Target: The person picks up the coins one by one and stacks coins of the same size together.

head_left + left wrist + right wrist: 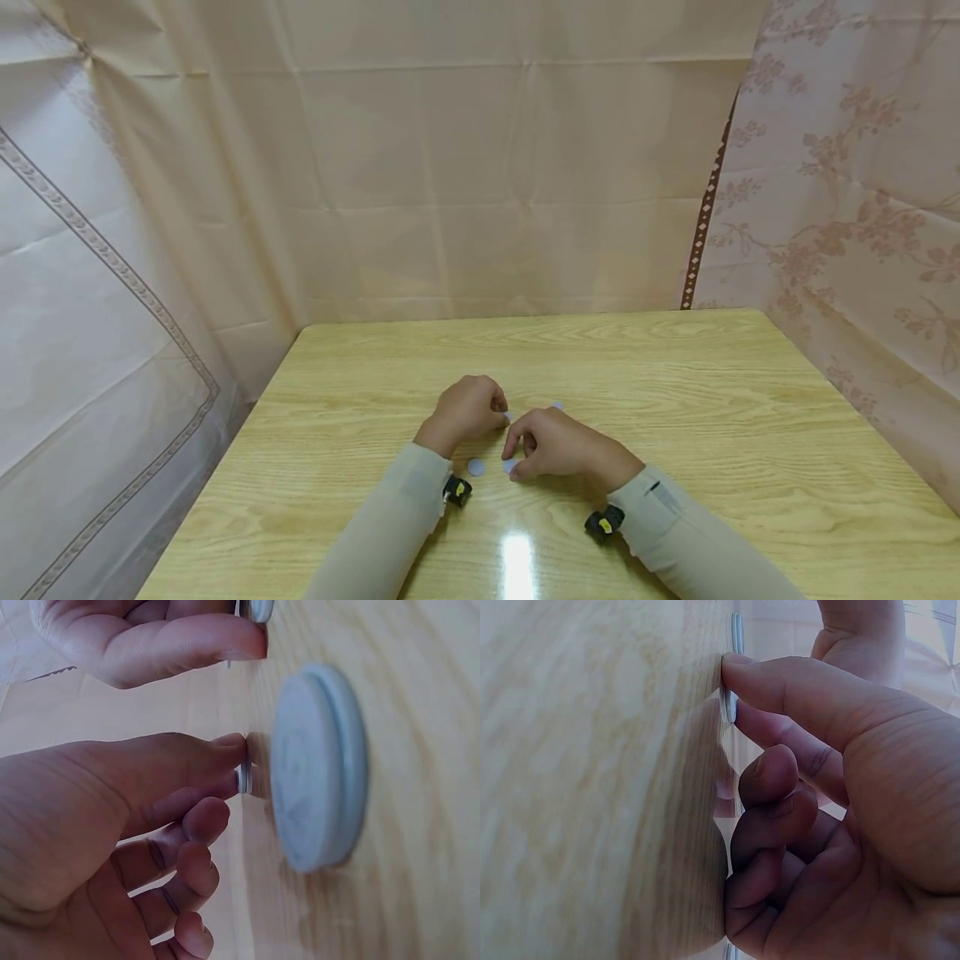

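Several small, pale, round discs lie on the wooden table. My left hand (467,410) pinches one disc (243,778) between thumb and forefinger, low over the tabletop, its other fingers loosely bent. Closer to me, my right hand (558,443) has thumb and forefinger at opposite edges of another disc (510,466), which lies flat or nearly so. Beside it on the left rests a third disc (476,467), touched by neither hand. In the left wrist view this one looks large, with a stepped rim. One more disc (557,406) shows partly behind my right hand.
The wood-grain table (337,367) reaches back to a beige cloth (480,167) hanging behind it. Patterned cloths hang at the left and right sides. A bright light reflection falls on the tabletop near me. Each wrist wears a small black camera (604,524).
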